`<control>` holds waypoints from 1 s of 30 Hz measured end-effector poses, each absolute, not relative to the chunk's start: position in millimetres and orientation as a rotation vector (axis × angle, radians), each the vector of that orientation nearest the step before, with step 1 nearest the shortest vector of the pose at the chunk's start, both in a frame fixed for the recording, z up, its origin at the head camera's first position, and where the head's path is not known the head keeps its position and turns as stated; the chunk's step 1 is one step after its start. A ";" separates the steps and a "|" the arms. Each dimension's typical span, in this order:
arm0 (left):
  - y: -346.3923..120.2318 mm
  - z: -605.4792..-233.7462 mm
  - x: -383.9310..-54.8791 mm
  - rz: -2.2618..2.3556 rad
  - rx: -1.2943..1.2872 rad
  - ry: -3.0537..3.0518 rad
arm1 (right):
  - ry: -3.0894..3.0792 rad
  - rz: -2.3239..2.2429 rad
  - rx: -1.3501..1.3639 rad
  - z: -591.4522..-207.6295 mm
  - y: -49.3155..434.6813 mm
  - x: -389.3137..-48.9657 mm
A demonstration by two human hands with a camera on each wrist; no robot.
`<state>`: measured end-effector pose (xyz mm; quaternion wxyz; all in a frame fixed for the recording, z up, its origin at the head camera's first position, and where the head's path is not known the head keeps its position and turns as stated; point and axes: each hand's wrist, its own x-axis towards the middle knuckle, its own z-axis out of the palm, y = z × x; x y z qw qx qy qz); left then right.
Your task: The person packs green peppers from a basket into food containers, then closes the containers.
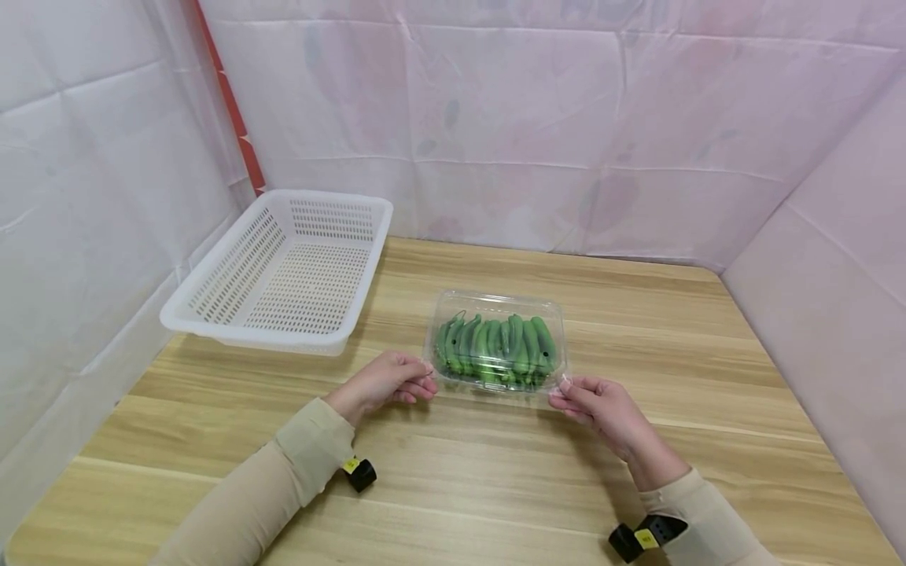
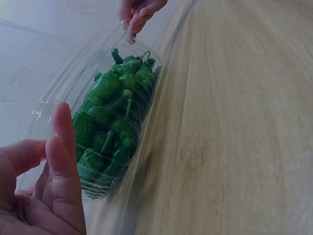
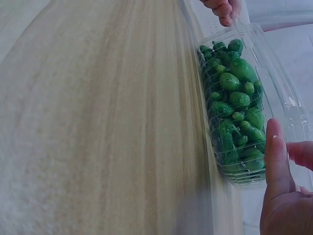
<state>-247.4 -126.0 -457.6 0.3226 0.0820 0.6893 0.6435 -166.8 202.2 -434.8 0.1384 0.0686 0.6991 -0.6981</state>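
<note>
A clear plastic clamshell box (image 1: 559, 338) holds several green peppers (image 1: 493, 346), lying side by side with their stems showing in the wrist views. At its front left corner, my left hand (image 1: 395, 379) pinches the box's edge between thumb and fingers. My right hand (image 1: 600, 409) pinches the front right corner the same way. Both hands also show in the left wrist view, the left hand (image 2: 46, 181) close and the right hand (image 2: 139, 14) at the far end. Whether the lid is fully latched cannot be made out.
A white perforated plastic basket (image 1: 364, 295) stands at the back left of the wooden table (image 1: 453, 487), with nothing in it. Pale hanging sheets (image 1: 510, 118) enclose the table at the back and sides. A red strip (image 1: 237, 118) hangs behind the basket.
</note>
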 end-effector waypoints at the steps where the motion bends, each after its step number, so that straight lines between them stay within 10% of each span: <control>1: -125.9 -457.6 -247.5 1.688 0.219 1.808 | 2.026 -2.014 0.190 -434.8 202.1 -166.6; 30: -127.8 -465.7 -249.4 1.714 0.227 1.906 | 2.105 -1.911 0.174 -441.3 199.3 -179.6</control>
